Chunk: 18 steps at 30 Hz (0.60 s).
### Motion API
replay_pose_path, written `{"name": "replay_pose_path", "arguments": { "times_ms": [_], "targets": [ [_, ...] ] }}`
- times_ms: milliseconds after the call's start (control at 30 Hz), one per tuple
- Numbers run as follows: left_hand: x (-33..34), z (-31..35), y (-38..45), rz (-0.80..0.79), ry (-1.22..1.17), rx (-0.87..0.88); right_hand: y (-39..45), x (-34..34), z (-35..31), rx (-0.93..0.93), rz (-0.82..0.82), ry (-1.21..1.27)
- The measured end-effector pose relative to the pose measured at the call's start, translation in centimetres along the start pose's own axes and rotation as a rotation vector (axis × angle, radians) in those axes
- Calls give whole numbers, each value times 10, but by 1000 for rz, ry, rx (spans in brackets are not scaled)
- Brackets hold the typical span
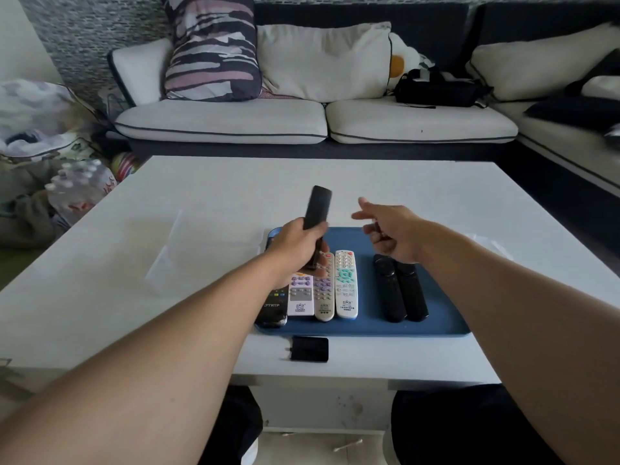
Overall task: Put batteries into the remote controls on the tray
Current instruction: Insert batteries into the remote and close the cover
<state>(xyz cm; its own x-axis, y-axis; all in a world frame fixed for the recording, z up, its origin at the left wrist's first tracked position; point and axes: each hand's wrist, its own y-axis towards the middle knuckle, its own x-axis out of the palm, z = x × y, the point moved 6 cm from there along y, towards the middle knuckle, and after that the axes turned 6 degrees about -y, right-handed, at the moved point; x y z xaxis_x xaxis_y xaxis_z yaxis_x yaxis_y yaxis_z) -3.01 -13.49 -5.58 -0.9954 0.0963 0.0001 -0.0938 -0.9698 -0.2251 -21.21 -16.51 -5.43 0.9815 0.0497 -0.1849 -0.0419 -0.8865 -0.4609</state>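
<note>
One black remote (317, 209) is held upright above the tray (436, 317) by the left hand (298, 245). Something small and dark is pinched in the right hand (391, 229), possibly a battery; this cannot be confirmed. Six remotes are left lying on the tray. A loose cover (309, 349) lies on the table (134, 263). Judged early: most remotes seem untouched.

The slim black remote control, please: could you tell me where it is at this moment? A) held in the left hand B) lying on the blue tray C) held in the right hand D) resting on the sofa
A: the left hand grips the slim black remote control, lifted above the blue plastic tray.
</note>
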Motion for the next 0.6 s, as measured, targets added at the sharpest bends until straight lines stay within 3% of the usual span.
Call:
{"name": "replay_pose_path", "arguments": {
  "times_ms": [167,600],
  "targets": [
    [-29,-1,1,250,-225,-80,-5,25,0,128,-260,321],
    [-32,4,1,115,-76,-79,-22,41,-7,-10,-406,127]
  ]
}}
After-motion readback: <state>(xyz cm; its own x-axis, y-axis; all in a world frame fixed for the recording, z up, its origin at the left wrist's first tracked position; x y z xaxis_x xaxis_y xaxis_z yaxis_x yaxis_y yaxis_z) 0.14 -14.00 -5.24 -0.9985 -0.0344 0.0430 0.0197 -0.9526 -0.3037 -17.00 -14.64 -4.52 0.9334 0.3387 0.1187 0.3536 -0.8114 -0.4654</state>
